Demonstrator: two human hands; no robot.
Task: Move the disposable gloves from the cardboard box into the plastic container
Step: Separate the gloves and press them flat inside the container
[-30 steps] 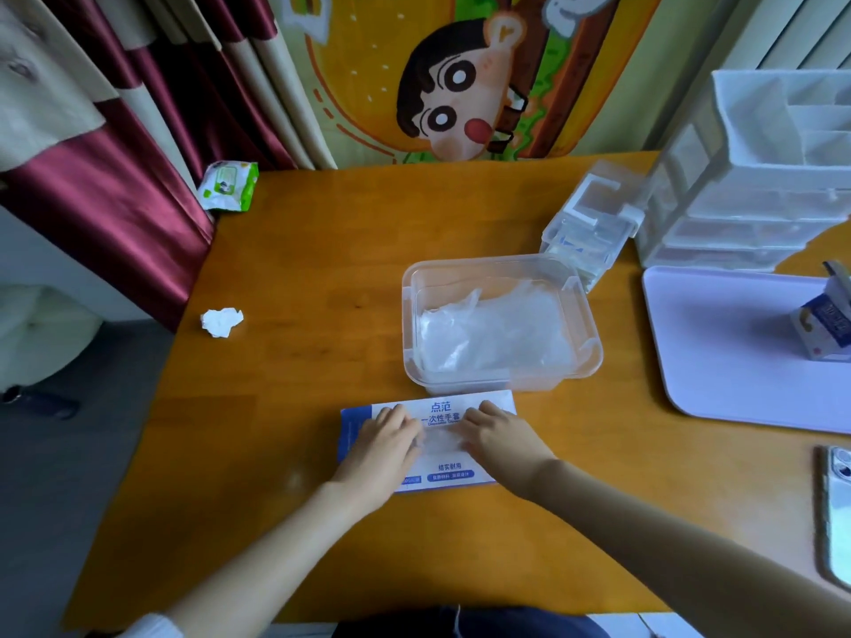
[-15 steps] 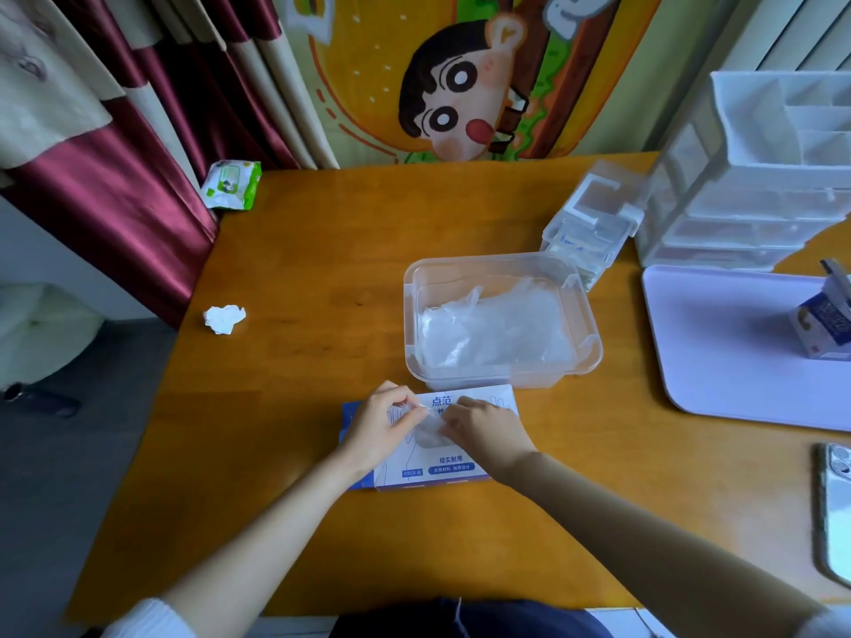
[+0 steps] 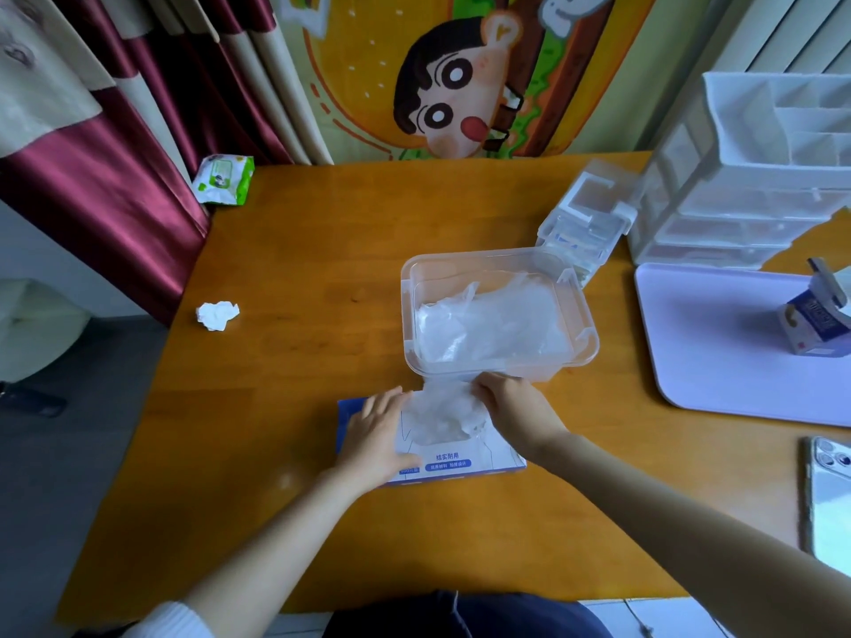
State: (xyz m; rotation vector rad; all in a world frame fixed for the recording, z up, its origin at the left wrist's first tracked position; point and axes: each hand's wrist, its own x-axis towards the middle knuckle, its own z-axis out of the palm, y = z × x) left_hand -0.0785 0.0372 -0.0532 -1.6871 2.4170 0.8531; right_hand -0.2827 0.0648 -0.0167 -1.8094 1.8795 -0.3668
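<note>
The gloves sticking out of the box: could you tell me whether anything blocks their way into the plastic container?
Nothing visible does. The gloves sit just before the open plastic container; only its near wall must be cleared.

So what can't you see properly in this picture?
Head view:
- How many gloves are left inside the cardboard box: the bunch sticking out and the left hand cover its opening.
- The grip of the right hand on the gloves: hidden under the hand's own back.
- The phone: cut off by the right edge.
- The box's small print: too small to read.
</note>
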